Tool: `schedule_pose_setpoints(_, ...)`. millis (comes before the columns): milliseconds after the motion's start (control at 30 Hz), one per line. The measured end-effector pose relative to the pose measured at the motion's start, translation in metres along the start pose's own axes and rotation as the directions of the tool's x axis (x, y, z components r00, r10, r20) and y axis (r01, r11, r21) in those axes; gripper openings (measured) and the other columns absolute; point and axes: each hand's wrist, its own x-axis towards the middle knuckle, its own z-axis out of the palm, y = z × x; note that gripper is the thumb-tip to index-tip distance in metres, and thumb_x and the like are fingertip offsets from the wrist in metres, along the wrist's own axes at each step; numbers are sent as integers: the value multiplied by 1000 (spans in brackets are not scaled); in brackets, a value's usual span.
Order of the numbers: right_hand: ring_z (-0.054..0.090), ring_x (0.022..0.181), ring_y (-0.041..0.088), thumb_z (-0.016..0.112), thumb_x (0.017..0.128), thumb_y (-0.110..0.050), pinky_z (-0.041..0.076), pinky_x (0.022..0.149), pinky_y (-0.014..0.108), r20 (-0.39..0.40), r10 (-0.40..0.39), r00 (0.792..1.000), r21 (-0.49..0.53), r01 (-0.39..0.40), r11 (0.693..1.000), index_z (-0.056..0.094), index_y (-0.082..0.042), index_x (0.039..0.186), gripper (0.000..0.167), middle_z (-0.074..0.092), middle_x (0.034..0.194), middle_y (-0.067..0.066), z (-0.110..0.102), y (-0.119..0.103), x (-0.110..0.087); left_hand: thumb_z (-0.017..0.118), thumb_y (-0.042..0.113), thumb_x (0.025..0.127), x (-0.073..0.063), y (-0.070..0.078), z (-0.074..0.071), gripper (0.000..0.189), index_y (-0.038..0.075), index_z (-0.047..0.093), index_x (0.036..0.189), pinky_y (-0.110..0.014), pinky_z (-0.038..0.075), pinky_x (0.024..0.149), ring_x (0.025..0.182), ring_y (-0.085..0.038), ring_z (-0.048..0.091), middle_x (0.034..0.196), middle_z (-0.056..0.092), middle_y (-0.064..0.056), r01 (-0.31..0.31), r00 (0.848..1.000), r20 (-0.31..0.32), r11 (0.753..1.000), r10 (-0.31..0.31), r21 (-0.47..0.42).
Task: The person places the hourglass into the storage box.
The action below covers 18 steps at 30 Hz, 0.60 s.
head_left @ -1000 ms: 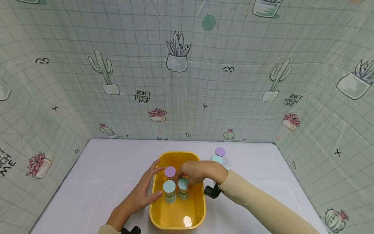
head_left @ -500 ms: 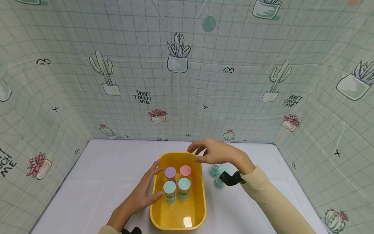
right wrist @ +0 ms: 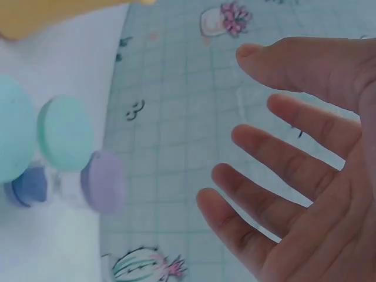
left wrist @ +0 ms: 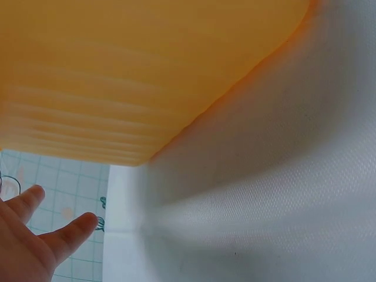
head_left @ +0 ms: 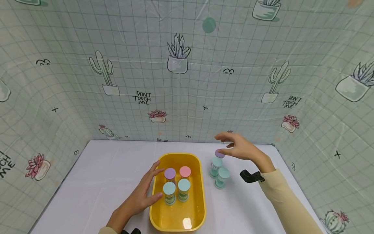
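Observation:
Inside the yellow tub [head_left: 177, 218] stand several small sand timers, upright, with coloured disc ends: a purple sand timer [head_left: 170, 173], a pink sand timer [head_left: 185, 172] and two light-blue ones in front. My left hand [head_left: 142, 191] lies at the tub's left rim, fingers spread and thumb over the edge. At the right, my right hand [head_left: 241, 148] hovers with loosely bent fingers and nothing in them, its thumb overlapping another purple sand timer [right wrist: 104, 182] in the head view. Two mint-green timers, one of them the front sand timer [head_left: 223, 174], stand close by.
A white cloth [head_left: 111, 162] covers the table. Behind it and on both sides hangs a grid-patterned curtain [head_left: 131, 65] with printed cacti. Each wrist wears a black camera mount, such as the right wrist mount [head_left: 251, 176].
My right hand has let go of the pink timer in the tub, risen out and moved right to the timers on the table. The left hand has stayed at the rim.

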Motion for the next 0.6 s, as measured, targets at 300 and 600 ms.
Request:
schedule_pose_setpoints(300,56,133,46,77,90,-13,54,102,57,-12,77,997,53,-76,996,54,-3,145,61,57,146,24,6,35,-6,66,34,91,0,0,0,67,26,41,153,-82,24,111,155,-45,23,174,16,-3,-2,1000,11,1000,2,0)
schedule_pose_setpoints(600,56,130,51,77,87,-9,56,99,56,26,106,994,85,-108,990,51,1,145,64,56,144,28,24,63,-5,66,35,91,0,1,-1,68,25,41,153,-81,24,112,156,-44,23,174,16,-2,12,1000,12,1000,-12,8)
